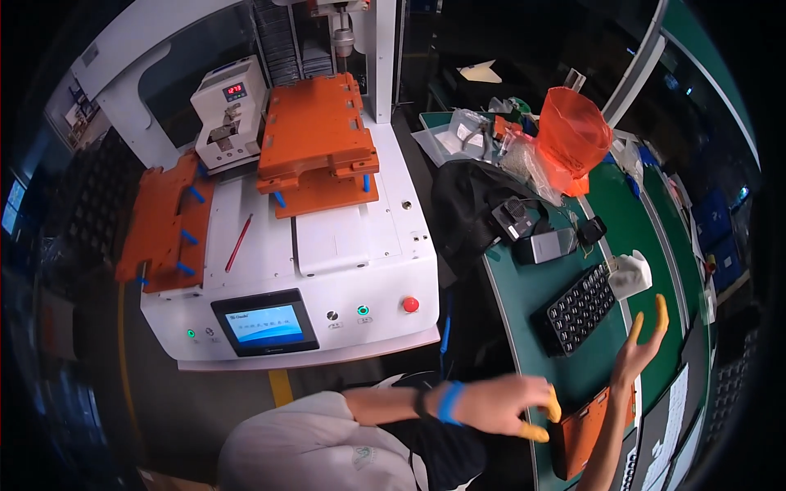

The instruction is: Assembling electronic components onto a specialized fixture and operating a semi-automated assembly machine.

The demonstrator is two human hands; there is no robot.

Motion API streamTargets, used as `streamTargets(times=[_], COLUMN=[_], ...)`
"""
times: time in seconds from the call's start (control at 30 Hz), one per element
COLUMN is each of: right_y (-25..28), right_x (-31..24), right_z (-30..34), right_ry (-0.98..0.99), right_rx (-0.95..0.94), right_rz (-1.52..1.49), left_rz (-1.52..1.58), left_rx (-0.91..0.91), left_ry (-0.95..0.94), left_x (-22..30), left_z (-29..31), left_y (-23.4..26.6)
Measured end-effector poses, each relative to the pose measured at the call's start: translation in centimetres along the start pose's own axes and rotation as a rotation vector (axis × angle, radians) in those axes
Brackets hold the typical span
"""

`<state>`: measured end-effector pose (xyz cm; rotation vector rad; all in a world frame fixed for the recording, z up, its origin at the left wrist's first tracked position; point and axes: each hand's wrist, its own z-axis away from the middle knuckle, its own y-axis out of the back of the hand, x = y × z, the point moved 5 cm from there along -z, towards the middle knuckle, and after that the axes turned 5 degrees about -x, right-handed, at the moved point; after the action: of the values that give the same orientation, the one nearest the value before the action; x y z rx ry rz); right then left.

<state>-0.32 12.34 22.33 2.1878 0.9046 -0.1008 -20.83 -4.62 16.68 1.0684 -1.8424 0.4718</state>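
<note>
My left hand (503, 403), with a blue band at the wrist, reaches in over the green bench's near edge. Its thumb and finger, in yellow finger cots, stand apart with nothing seen between them. Just beyond those fingertips lies an orange fixture plate (583, 434), partly hidden by my right forearm. My right hand (641, 348) is raised farther out, its yellow-tipped fingers spread and holding nothing. Close to it on the bench is a black tray (573, 311) with rows of small parts. A white object (629, 274), perhaps a cup or roll, stands beyond the tray.
To the left is a white machine with a touchscreen (266, 322), a red button (411, 304), stacked orange fixtures (315, 123) and a red pen-like stick (238, 243). Another orange fixture (160, 229) sits at its left. An orange bag (573, 135) and black cloth (463, 204) lie at the back.
</note>
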Motion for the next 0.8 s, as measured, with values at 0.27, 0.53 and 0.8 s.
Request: streamTargets(times=[0.27, 0.53, 0.8], right_y=[3.6, 4.4, 5.9], right_x=[-11.9, -11.1, -8.5], right_z=[6.2, 6.4, 8.1], right_ry=[0.696, 0.566, 0.488], right_rx=[-0.252, -0.272, -0.297], right_rz=[0.081, -0.057, -0.080], left_rz=[-1.228, -1.387, -1.288], left_rx=[1.368, 1.127, 1.147], left_ry=[0.150, 0.978, 0.994], left_x=[14.5, 12.1, 10.4], left_z=[9.5, 13.7, 14.3], left_y=[26.3, 46.2, 49.2])
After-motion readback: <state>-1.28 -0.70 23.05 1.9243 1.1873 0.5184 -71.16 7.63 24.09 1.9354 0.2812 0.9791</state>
